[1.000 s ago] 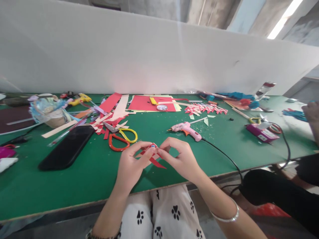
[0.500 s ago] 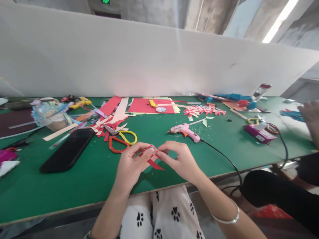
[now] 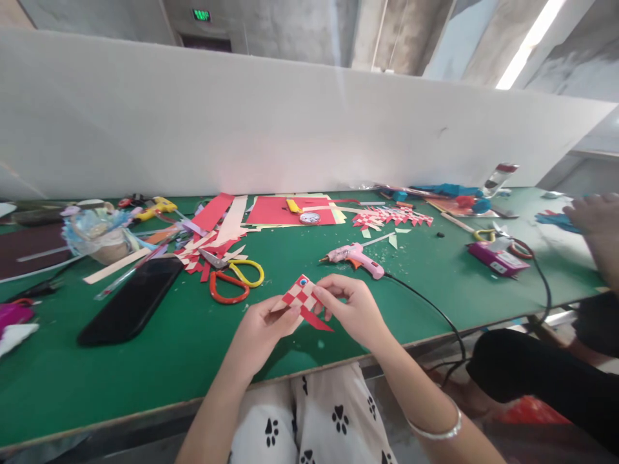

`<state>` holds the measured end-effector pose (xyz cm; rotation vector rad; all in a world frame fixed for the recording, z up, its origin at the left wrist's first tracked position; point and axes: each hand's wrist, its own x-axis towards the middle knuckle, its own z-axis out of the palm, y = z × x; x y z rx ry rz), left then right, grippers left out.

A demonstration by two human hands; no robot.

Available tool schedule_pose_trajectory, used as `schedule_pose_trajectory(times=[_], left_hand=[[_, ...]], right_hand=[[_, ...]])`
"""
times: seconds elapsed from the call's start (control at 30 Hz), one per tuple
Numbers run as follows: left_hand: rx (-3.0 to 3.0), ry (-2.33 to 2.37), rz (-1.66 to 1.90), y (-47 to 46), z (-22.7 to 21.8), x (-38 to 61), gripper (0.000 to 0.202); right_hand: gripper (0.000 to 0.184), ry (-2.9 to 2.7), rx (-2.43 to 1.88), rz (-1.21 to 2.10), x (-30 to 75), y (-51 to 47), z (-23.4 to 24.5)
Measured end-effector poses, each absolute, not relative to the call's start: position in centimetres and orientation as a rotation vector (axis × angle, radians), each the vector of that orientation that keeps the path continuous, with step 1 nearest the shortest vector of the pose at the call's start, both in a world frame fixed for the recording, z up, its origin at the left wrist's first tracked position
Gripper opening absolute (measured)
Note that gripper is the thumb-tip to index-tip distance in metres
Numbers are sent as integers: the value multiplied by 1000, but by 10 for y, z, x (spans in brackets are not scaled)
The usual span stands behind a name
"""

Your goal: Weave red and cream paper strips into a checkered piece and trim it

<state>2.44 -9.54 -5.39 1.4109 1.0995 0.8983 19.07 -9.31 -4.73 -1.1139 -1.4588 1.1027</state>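
Observation:
Between my hands is a woven paper fish (image 3: 304, 298) in red and cream checks, with a blue googly eye near its upper tip and a red strip trailing to the lower right. My left hand (image 3: 264, 332) pinches its left side, thumb on top. My right hand (image 3: 351, 309) grips its right edge between thumb and fingers. Beyond my left hand lie scissors (image 3: 232, 280) with one red and one yellow handle. A pink glue gun (image 3: 355, 256) rests beyond my right hand.
A black phone (image 3: 131, 299) lies at left, near a heap of paper strips (image 3: 213, 241). Red paper sheets (image 3: 271, 211) and other woven pieces (image 3: 391, 218) are at the back. The glue gun's cord crosses the right side. Another person's hand (image 3: 597, 222) is at far right.
My left thumb has moved down off the eye, so the eye and more of the checked weave now show. Both hands still hold the paper fish.

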Motion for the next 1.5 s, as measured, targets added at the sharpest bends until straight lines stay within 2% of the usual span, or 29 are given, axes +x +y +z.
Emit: schedule_pose_trajectory(times=[0.2,0.4,0.8,0.97,1.07,1.27,1.5], left_hand=[[1442,1185,1016,-94,-59,31,30],[1588,1243,969,-94,-54,40,33],[1694,1278,1191,-96,-56,50,27],[1766,1204,1110,-90,-53,51,32],[1799,1147,1026,-87,-55,46,41],[1798,1367,925,-89,-75,30,33],[1837,1442,918,-97,-86,31,25]], right_hand=[[19,-1515,-1124,1059,194,-100,-50],[21,-1471,-1139,1019,197,-103,-55],[15,-1397,-966,1324,204,-98,-58],[18,-1406,-971,1365,218,-94,-56],[19,-1423,-1094,1206,249,-78,-49],[33,-1446,-1614,342,354,5,-26],[24,-1713,-2054,328,392,109,-37]])
